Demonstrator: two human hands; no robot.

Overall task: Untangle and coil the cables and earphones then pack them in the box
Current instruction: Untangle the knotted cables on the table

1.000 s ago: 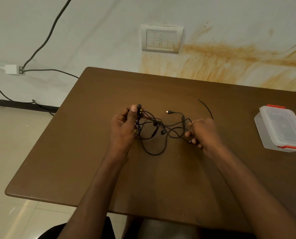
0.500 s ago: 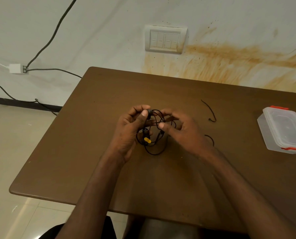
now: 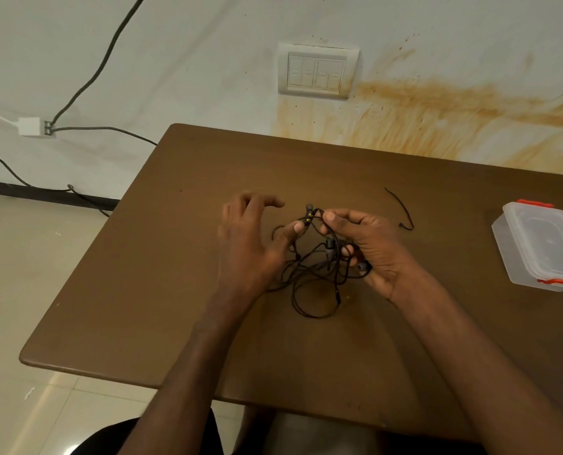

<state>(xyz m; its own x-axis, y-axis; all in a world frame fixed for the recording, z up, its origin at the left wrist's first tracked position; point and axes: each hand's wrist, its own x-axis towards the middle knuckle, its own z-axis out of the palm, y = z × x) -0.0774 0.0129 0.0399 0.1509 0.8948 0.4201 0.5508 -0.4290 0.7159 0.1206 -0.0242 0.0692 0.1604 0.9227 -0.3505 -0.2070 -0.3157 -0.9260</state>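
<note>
A tangle of thin black cables and earphones [image 3: 309, 274] hangs between my hands over the middle of the brown table [image 3: 181, 257]. My right hand [image 3: 368, 251] grips the bundle, its thumb and fingers curled round several strands and an earbud. My left hand [image 3: 250, 244] is spread, fingers straight; its thumb touches the strand with yellow-marked earbuds [image 3: 309, 216] at the top of the tangle. A loop droops onto the table below. The clear plastic box [image 3: 542, 247] with orange clips lies lidded at the right.
A loose black cable end [image 3: 401, 208] lies on the table between my right hand and the box. A wall with a switch plate [image 3: 318, 72] stands behind the table. Grey cables run along the wall and floor at left.
My left hand has let go of the bundle and spread its fingers, drifting left. My right hand has taken over the tangle, which now hangs lower and looser.
</note>
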